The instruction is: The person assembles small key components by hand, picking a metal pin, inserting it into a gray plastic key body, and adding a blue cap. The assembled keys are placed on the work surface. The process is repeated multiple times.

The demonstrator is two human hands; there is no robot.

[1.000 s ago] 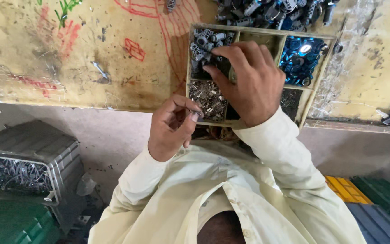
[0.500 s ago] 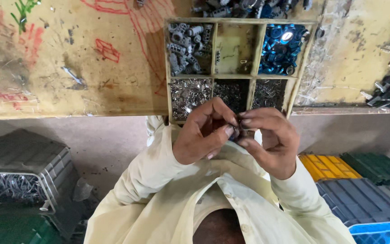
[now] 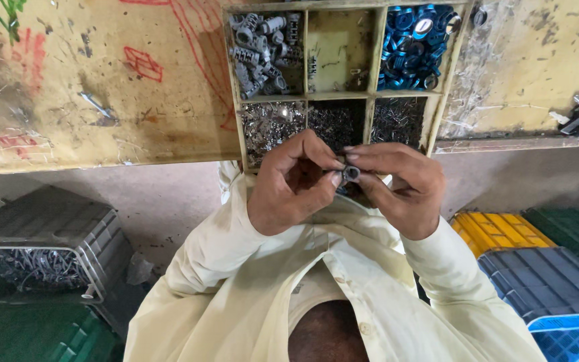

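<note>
We're looking down on a worn yellow workbench (image 3: pixel 102 87), scrawled with red marks, and pushed to its near edge is a wooden sorting tray (image 3: pixel 372 97) with six compartments, so each kind of part sits within reach. Grey metal sleeves (image 3: pixel 263 47) fill the far-left compartment, blue rings (image 3: pixel 413 43) the far-right. Just off the near edge, our left hand (image 3: pixel 293 184) and right hand (image 3: pixel 400 188) meet, fingertips of both pinching one small dark metal piece (image 3: pixel 351 173), held close, probably for a better look.
</note>
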